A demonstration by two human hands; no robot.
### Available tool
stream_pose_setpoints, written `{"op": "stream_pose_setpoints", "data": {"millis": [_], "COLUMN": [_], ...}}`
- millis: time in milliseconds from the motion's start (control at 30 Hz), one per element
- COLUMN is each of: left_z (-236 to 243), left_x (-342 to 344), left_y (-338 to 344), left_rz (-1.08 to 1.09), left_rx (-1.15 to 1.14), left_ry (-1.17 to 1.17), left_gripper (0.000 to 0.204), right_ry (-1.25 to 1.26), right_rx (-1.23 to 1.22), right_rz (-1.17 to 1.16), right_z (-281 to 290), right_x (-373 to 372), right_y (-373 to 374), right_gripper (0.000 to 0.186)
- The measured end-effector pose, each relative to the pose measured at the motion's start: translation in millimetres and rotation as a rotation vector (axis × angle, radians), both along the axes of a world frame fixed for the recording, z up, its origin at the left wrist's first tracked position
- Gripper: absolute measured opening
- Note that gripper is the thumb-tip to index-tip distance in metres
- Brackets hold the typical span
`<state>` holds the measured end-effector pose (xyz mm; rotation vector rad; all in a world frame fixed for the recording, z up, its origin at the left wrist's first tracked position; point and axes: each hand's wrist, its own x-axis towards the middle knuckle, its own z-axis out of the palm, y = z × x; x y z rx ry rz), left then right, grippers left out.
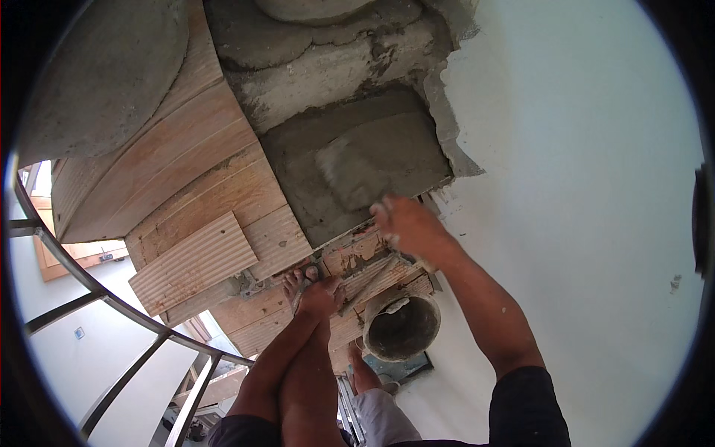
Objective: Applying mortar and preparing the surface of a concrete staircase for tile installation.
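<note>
Well, from the head camera, the right hand (406, 227) is just off the middle toward 3 o'clock, reaching over the near edge of the wet cement (398, 138). That cement lies at 12 o'clock, between boards and wall. Its fingers look bent, but they are too blurry to tell what they hold. A pale smear (341, 165) on the cement may be a moving tool. At 7 o'clock, the left hand (319, 299) rests on the bent leg (311, 372), maybe for balance; I can't tell if those fingers squeeze. A bucket (430, 316) stands near 5 o'clock, probably there to be easy to reach. Boards (194, 149) sit toward 10 o'clock, their straight edge perhaps holding the cement in. The pale wall (581, 186) is at 3 o'clock.
</note>
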<state>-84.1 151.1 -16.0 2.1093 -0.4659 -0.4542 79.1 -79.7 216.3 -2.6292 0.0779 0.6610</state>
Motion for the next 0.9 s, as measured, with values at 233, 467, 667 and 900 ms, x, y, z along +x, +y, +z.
{"op": "stream_pose_setpoints", "data": {"millis": [233, 467, 667, 900], "left_z": [21, 5, -4, 4], "left_x": [6, 0, -3, 2], "left_y": [-9, -5, -1, -15], "left_rz": [0.031, -0.015, 0.006, 0.007], "left_rx": [0.127, 0.198, 0.082, 0.026], "left_ry": [0.050, -0.099, -0.057, -0.064], "left_gripper": [0.026, 0.032, 0.035, 0.027], "right_ry": [0.151, 0.083, 0.099, -0.059], "right_rx": [0.266, 0.155, -0.163, -0.133], "right_rz": [-0.691, 0.030, 0.096, -0.138], "right_z": [7, -4, 13, -3], "right_x": [75, 45, 5, 1], "right_y": [-77, 29, 21, -121], "right_gripper": [0.030, 0.040, 0.040, 0.040]}}
